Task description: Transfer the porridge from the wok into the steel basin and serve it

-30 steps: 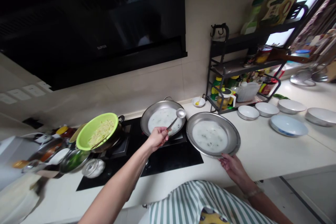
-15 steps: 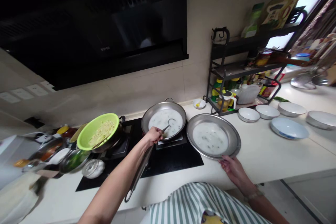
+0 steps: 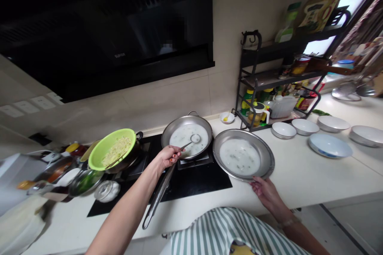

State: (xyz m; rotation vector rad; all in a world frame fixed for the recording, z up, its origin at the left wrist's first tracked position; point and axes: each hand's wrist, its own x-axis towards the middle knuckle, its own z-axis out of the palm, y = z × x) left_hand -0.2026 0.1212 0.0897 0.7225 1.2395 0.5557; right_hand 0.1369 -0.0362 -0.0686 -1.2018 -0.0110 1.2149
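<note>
My left hand (image 3: 169, 156) is closed round the handle of a metal ladle (image 3: 195, 138). The ladle's bowl sits at the surface of the white liquid with dark green bits in a frying pan (image 3: 167, 131) on the black cooktop. That pan's long metal handle (image 3: 160, 195) runs toward me beneath my left wrist. To the right, my right hand (image 3: 265, 192) grips the near rim of a wide steel basin (image 3: 266, 155), thumb on top. Similar white liquid with green bits lies in the basin, which stands at the cooktop's right edge, partly over the white counter.
A green colander (image 3: 95, 155) of pale shreds rests over a pot at left, near a glass jar (image 3: 107, 191). Several bowls (image 3: 283, 130) and a pale blue plate (image 3: 329, 146) stand right, before a black condiment rack (image 3: 254, 79). A range hood (image 3: 119, 28) hangs above.
My left hand has drawn slightly left and toward me, and the ladle's bowl now shows level and filled at the liquid's surface. My right hand and the basin have hardly moved.
</note>
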